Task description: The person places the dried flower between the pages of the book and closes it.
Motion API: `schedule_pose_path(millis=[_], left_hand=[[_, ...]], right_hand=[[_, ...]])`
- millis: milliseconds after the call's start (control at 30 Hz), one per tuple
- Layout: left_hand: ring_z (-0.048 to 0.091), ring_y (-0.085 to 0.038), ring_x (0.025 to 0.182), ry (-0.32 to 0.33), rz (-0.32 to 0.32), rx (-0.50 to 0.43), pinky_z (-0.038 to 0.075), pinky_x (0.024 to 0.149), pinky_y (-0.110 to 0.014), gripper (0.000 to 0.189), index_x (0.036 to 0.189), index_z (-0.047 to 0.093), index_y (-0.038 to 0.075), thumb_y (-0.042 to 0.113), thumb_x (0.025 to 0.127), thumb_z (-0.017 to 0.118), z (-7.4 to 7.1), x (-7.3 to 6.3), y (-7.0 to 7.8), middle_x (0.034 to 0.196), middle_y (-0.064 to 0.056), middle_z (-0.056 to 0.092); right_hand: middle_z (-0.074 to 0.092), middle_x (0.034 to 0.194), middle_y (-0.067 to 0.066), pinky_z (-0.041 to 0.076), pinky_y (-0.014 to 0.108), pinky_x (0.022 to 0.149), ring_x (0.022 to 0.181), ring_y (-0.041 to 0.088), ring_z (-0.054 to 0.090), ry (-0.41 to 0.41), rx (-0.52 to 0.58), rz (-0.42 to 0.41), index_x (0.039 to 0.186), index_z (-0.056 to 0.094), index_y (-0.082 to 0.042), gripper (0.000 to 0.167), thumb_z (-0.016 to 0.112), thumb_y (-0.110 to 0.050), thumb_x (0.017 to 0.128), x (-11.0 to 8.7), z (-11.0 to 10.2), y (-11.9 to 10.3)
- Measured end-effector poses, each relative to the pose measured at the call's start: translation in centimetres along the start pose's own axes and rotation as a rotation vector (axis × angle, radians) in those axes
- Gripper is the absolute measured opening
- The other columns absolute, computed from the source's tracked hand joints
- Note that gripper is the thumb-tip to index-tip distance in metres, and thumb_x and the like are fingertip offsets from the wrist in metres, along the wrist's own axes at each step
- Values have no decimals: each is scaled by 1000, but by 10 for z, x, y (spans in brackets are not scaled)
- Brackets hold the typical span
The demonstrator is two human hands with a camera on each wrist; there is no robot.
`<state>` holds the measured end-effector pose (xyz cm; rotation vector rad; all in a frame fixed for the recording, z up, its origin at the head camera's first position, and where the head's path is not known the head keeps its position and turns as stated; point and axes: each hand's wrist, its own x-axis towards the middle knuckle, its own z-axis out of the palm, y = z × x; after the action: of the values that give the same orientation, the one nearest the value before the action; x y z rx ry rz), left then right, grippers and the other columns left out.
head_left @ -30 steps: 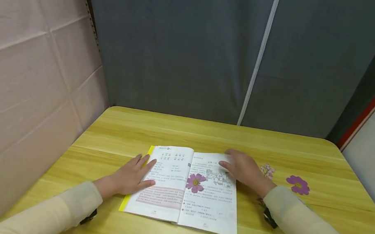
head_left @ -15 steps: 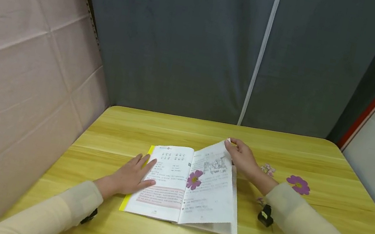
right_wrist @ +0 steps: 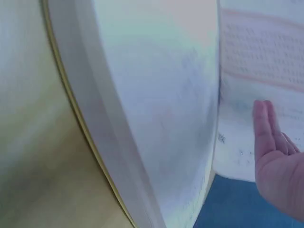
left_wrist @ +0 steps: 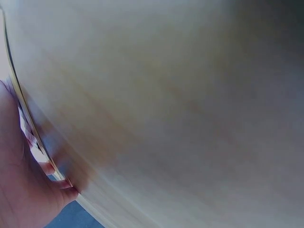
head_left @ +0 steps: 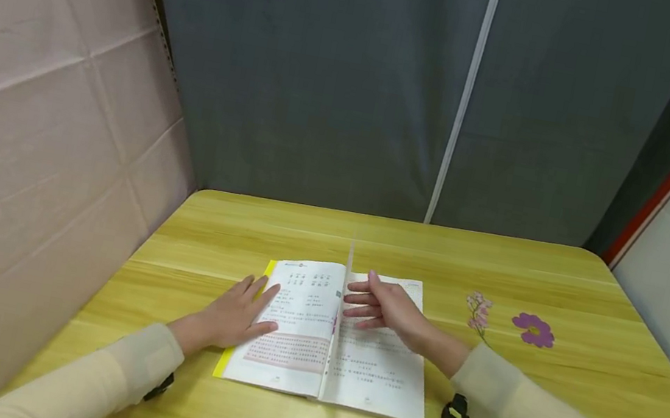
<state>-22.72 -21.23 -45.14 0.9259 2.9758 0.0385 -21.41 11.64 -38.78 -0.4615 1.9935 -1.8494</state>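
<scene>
The left hand (head_left: pixel 227 318) rests, fingers spread, on the left side of a white-paged paper book with a yellow edge (head_left: pixel 291 379), which extends rightward from those fingers. A thin white paper leaf (head_left: pixel 332 358) stands nearly upright at the tips of the right hand (head_left: pixel 394 313), whose straight fingers pinch nothing; contact is unclear. To the right of these fingers lie a pale-pink flower sprig (head_left: pixel 478 310) and a flat purple flower (head_left: pixel 532 323). Apparent step: turning the leaf. The next move likely requires sweeping it leftward and lifting the left fingers clear.
</scene>
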Motion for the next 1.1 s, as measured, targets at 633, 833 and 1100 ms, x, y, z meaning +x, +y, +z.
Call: schedule_pose_path(millis=[633,833,1100], left_hand=[[26,-49,136,65,230,140,23,110,-57,60,144,43,0,39,99,48,-3,-8,-14,147,-33,31],[19,-46,141,-7,125,44,18,113,-51,57,151,31,1,36,106,32,-4,-12,-18,155,-28,19],[22,-43,141,13,48,-9,20,112,-52,55,154,23,4,32,107,27,-3,-17,-24,156,-23,20]], right_hand=[[49,143,10,31,39,109,135,23,40,-140,-745,-245,135,58,-7,58,76,-30,85,-11,56,22],[40,149,13,28,40,111,140,27,31,-242,-916,-325,139,53,-7,61,74,-31,87,-15,68,23],[37,151,14,22,44,113,143,31,24,-303,-1014,-305,141,51,-7,58,68,-33,92,-18,76,23]])
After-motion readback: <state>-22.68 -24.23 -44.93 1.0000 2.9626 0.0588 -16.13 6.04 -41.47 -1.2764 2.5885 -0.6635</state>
